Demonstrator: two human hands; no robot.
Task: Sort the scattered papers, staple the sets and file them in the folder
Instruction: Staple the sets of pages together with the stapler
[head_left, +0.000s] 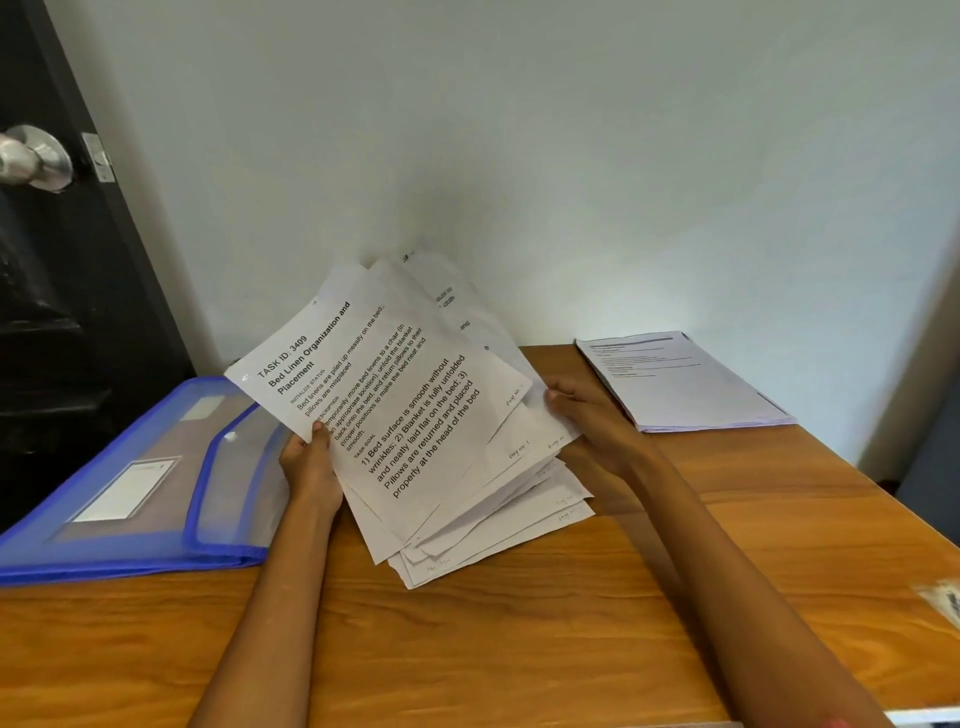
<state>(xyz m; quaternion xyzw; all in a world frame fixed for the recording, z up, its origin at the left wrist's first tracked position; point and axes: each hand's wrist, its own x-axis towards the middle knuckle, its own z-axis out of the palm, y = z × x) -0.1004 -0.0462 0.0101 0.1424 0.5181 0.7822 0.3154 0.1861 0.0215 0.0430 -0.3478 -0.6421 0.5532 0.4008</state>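
A fanned bundle of printed white papers stands tilted up off the wooden table, its top sheet headed "TASK ID: 3409". My left hand grips the bundle's left edge, thumb on the front sheet. My right hand holds the right edge, fingers curled behind the sheets. More loose sheets lie flat on the table under the bundle. A blue translucent folder lies shut at the left. A neat stack of papers rests at the back right of the table.
The wooden table stands against a pale wall. A dark door with a metal knob is at the left. A small clear item sits at the table's right edge, too blurred to identify.
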